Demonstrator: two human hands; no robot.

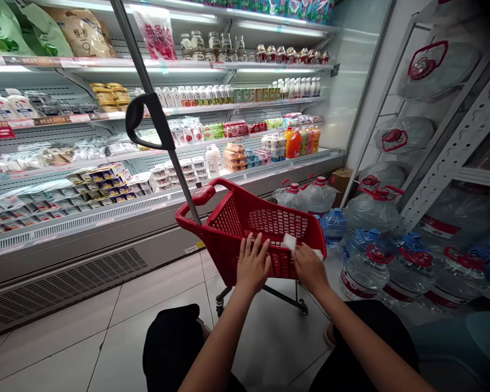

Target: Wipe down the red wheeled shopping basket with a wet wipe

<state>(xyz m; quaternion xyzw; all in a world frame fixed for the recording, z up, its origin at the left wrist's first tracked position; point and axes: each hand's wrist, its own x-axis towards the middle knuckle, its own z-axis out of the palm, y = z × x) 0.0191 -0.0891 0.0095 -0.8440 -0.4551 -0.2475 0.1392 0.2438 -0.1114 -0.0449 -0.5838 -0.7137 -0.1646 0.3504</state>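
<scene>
In the middle of the scene, on pale grey floor tiles: one red plastic shopping cart with latticed walls, standing on dark wheeled legs, before a pair of knees in black trousers. Left hand: fingers spread, at the near wall of the cart, the tips up by its rim; whether it presses or only rests cannot be told. Right hand: curled at the near wall, farther right, fingers apparently pinching a white wad of soft material, tissue or cloth, which shows above the rim. Step in hand, as judged: wiping the cart's near rim, the left hand seemingly steadying. A continued stroke would call for the wad kept flat along the rim and the left hand holding the wheeled frame against rolling. At left of the cart: one slanting grey metal rod with a black looped grip, its lower end at the cart's left end. Far side: lit white refrigerated shelves, stocked with bottles and tubs. Right side: large clear plastic water bottles with red handles, grouped beside a white perforated metal rack.
</scene>
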